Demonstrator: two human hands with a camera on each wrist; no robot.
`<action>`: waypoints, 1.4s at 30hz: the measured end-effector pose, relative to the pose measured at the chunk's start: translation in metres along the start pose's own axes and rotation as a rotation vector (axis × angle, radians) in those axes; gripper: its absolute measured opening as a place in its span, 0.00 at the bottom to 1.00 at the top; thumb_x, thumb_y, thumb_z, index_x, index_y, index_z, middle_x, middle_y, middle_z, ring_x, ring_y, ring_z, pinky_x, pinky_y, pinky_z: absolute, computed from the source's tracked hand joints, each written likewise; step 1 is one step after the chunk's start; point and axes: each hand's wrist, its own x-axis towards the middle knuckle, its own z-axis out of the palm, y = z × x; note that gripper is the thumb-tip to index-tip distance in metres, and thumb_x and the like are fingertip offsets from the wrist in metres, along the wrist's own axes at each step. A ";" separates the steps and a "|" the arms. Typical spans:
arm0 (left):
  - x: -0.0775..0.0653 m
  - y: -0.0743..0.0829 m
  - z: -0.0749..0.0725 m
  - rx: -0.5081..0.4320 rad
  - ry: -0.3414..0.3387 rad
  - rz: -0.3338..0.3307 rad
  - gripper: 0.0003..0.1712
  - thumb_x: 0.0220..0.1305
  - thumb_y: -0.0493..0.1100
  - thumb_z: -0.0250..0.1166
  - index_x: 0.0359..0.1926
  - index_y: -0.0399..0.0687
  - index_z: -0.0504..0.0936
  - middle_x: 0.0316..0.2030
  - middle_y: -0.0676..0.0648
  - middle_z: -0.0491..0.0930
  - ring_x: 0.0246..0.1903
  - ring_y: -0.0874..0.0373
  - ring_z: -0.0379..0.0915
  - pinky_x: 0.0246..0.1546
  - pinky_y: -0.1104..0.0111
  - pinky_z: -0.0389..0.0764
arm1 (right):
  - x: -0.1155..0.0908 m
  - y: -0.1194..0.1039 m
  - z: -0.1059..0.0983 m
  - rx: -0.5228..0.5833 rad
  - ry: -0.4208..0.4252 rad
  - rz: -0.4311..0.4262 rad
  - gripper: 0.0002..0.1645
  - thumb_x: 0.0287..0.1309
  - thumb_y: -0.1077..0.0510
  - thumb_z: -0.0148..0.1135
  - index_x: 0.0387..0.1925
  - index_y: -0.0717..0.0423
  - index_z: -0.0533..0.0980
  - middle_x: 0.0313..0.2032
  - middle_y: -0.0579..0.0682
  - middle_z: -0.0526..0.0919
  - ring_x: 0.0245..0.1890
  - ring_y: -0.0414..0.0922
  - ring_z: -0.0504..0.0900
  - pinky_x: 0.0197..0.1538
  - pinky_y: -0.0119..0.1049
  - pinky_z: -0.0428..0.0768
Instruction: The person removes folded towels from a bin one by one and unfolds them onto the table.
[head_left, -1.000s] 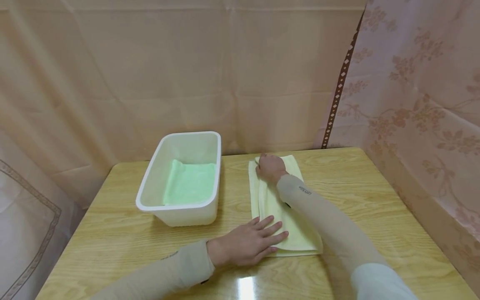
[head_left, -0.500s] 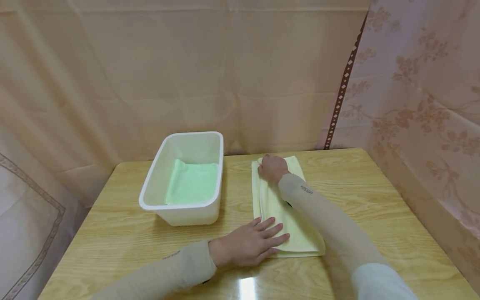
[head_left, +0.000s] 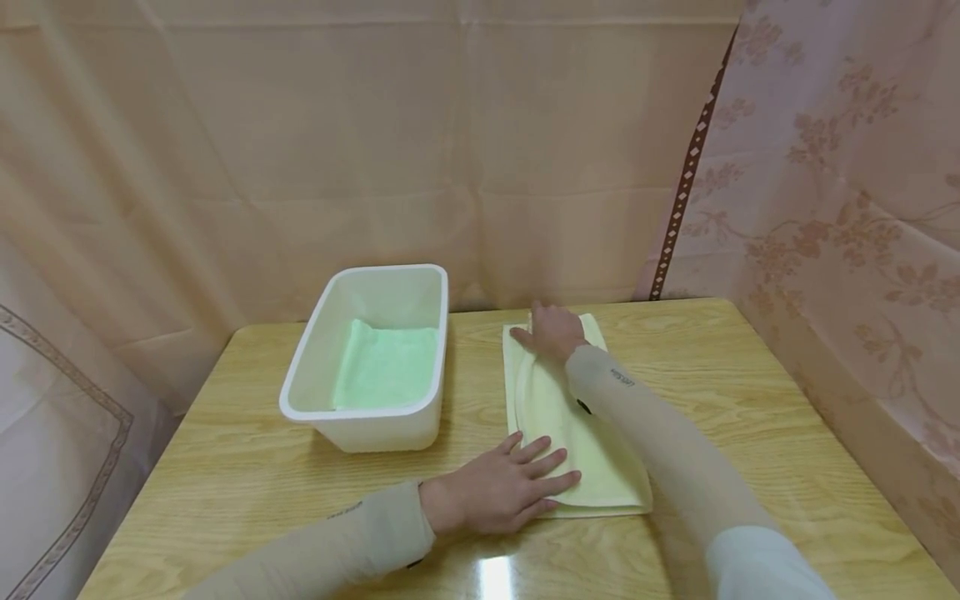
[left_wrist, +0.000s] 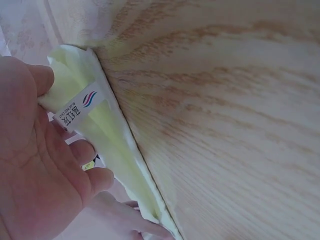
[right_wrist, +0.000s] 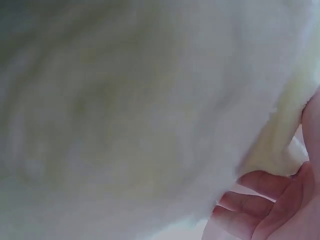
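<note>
A pale yellow towel point(head_left: 573, 450), folded in layers, lies lengthwise on the wooden table. My left hand point(head_left: 501, 492) rests on its near left corner with fingers spread. In the left wrist view a white printed label point(left_wrist: 80, 107) shows at the layered towel edge beside the left thumb. At the far end, my right hand point(head_left: 555, 332) pinches the upper layer by its far edge, and that layer bows a little along its left side. The right wrist view is mostly filled by towel point(right_wrist: 125, 125), with curled fingers point(right_wrist: 250, 205) at the edge.
Left of the towel stands a white plastic bin point(head_left: 375, 425) with a folded mint-green towel point(head_left: 390, 367) inside. Beige curtains point(head_left: 337, 167) hang behind the wooden table point(head_left: 750, 433), and a floral curtain point(head_left: 847, 183) hangs along the right side.
My right hand has shifted slightly right, its thumb now pointing left, and more of the lower layer shows at the far left. My left hand stays in place.
</note>
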 end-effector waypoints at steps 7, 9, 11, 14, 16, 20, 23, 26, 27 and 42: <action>0.000 0.001 0.000 0.016 -0.003 -0.002 0.30 0.83 0.58 0.35 0.80 0.64 0.55 0.77 0.48 0.55 0.77 0.50 0.48 0.73 0.51 0.56 | 0.000 0.003 -0.002 0.021 0.011 0.012 0.27 0.73 0.44 0.47 0.49 0.65 0.75 0.33 0.58 0.81 0.33 0.55 0.81 0.38 0.53 0.82; 0.001 0.001 0.001 0.019 -0.002 0.000 0.30 0.83 0.58 0.35 0.80 0.64 0.56 0.77 0.47 0.56 0.77 0.50 0.48 0.73 0.51 0.56 | 0.000 0.005 0.000 0.041 0.009 0.019 0.27 0.73 0.45 0.42 0.51 0.65 0.74 0.36 0.60 0.82 0.35 0.56 0.82 0.40 0.53 0.82; 0.001 0.001 0.001 0.019 -0.004 0.002 0.30 0.83 0.58 0.35 0.80 0.64 0.56 0.77 0.47 0.56 0.77 0.50 0.48 0.73 0.52 0.56 | 0.001 0.005 0.001 0.079 -0.002 0.024 0.30 0.74 0.45 0.38 0.57 0.66 0.71 0.44 0.64 0.82 0.42 0.60 0.82 0.46 0.55 0.81; 0.002 0.002 0.001 0.019 -0.003 0.005 0.30 0.83 0.58 0.35 0.80 0.63 0.55 0.77 0.47 0.55 0.77 0.50 0.49 0.73 0.52 0.56 | 0.001 0.005 0.003 0.113 -0.034 0.022 0.36 0.76 0.46 0.32 0.71 0.67 0.60 0.66 0.69 0.70 0.64 0.65 0.71 0.64 0.58 0.70; 0.002 0.002 0.000 0.020 -0.001 0.006 0.30 0.83 0.58 0.35 0.80 0.64 0.56 0.77 0.47 0.56 0.76 0.50 0.49 0.73 0.51 0.57 | -0.001 0.004 0.003 0.099 -0.049 0.014 0.39 0.77 0.45 0.31 0.77 0.67 0.50 0.75 0.68 0.56 0.74 0.65 0.56 0.73 0.59 0.56; 0.003 0.003 -0.003 0.034 0.008 0.002 0.30 0.83 0.58 0.35 0.80 0.64 0.56 0.77 0.47 0.56 0.76 0.50 0.50 0.72 0.51 0.58 | -0.007 0.004 -0.003 -0.008 -0.072 -0.010 0.40 0.78 0.45 0.28 0.80 0.62 0.39 0.79 0.62 0.40 0.79 0.61 0.35 0.75 0.61 0.35; 0.004 0.003 -0.007 0.057 0.019 -0.005 0.30 0.83 0.58 0.35 0.80 0.65 0.56 0.77 0.48 0.57 0.76 0.50 0.50 0.72 0.51 0.58 | -0.011 0.006 -0.012 -0.092 -0.082 -0.023 0.39 0.79 0.44 0.26 0.81 0.58 0.39 0.80 0.60 0.38 0.78 0.60 0.31 0.73 0.63 0.30; 0.006 0.003 -0.009 0.080 0.045 0.002 0.30 0.83 0.58 0.35 0.80 0.64 0.56 0.77 0.48 0.58 0.76 0.50 0.51 0.72 0.51 0.59 | -0.014 0.011 -0.020 -0.152 -0.087 -0.031 0.38 0.78 0.44 0.25 0.81 0.55 0.41 0.80 0.57 0.39 0.79 0.60 0.31 0.73 0.63 0.29; 0.007 0.003 -0.010 0.085 0.054 0.005 0.30 0.83 0.58 0.35 0.80 0.64 0.56 0.77 0.47 0.58 0.76 0.50 0.51 0.72 0.51 0.59 | -0.015 0.013 -0.023 -0.163 -0.085 -0.034 0.38 0.78 0.44 0.25 0.81 0.55 0.42 0.80 0.57 0.40 0.79 0.60 0.32 0.73 0.63 0.30; 0.040 0.017 -0.032 0.158 0.172 0.037 0.31 0.82 0.59 0.35 0.81 0.67 0.52 0.78 0.49 0.56 0.76 0.49 0.50 0.66 0.43 0.65 | -0.035 0.068 -0.073 -0.181 -0.097 -0.082 0.37 0.80 0.47 0.25 0.79 0.64 0.45 0.78 0.66 0.42 0.78 0.63 0.36 0.73 0.64 0.32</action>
